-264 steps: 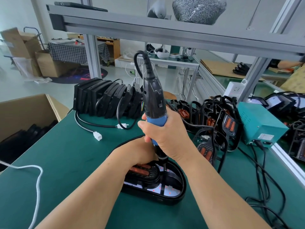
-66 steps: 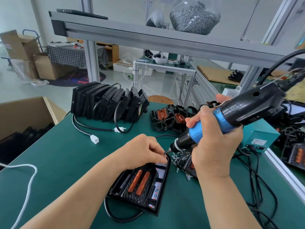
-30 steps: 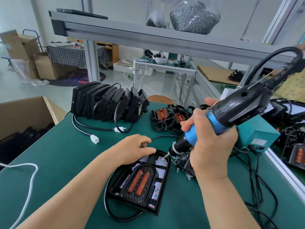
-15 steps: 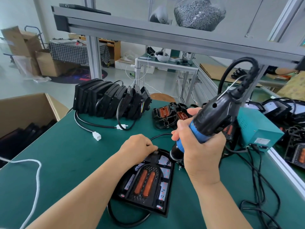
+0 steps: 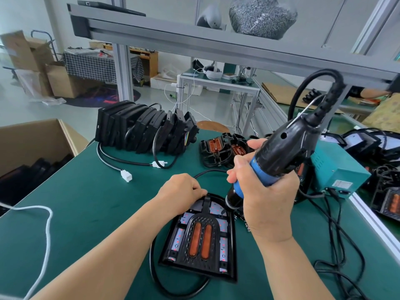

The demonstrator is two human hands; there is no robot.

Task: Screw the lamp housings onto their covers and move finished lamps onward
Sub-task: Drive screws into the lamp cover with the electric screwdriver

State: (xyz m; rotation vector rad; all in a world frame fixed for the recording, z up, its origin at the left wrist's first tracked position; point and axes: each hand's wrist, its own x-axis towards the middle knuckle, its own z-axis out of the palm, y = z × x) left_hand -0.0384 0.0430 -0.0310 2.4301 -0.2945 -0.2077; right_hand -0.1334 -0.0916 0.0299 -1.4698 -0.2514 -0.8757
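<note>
Lamp housing lies flat on the green surface, straight in front of the person, with its black cable looped round its left side. At its far rounded end the left hand holds it down, fingers curled over the rim. At its far right corner the right hand is clenched round the blue grip of the electric screwdriver, which leans to the right; the bit is hidden. That slant is the risk: a bit driven off-axis could skip out of the screw, scar the plastic or cross-thread. If the left hand slackens, the housing could twist. The housing is black, arched at the far end and square at the near end, with two orange oblong inserts in a ribbed centre and pale, red-dotted panels either side.
</note>
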